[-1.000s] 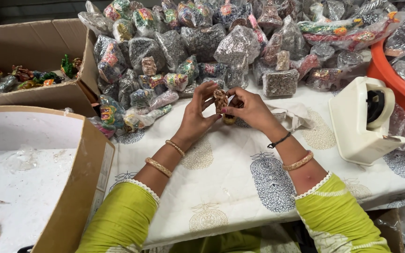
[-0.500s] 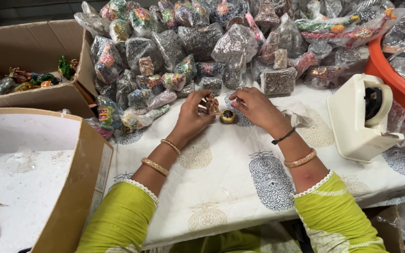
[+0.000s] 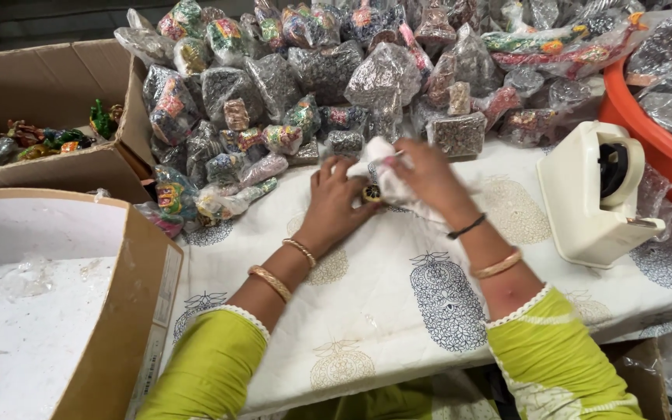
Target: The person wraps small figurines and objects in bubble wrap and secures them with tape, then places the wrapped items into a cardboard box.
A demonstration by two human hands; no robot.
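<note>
A small round ornament (image 3: pixel 371 192), dark with a yellow rim, lies on the table between the two hands, partly covered by a piece of clear wrapping film (image 3: pixel 386 167). The left hand (image 3: pixel 334 201) rests flat, fingers spread and lightly curled, its fingertips touching the ornament's left edge. The right hand (image 3: pixel 427 177) has its fingers closed on the film just above and to the right of the ornament (whether they also grip the ornament itself cannot be told). The surface is a table under a white cloth (image 3: pixel 398 303) printed with blue and tan motifs. Behind the hands stands a heap of film-wrapped packets (image 3: pixel 328 70), too many to count. One cream tape dispenser (image 3: pixel 596 194) sits at the right, beside one orange tub (image 3: pixel 655 148). Two cardboard boxes stand at the left, the far box (image 3: pixel 48 85) holding coloured figures, the near box (image 3: pixel 130 303) lined white.
</note>
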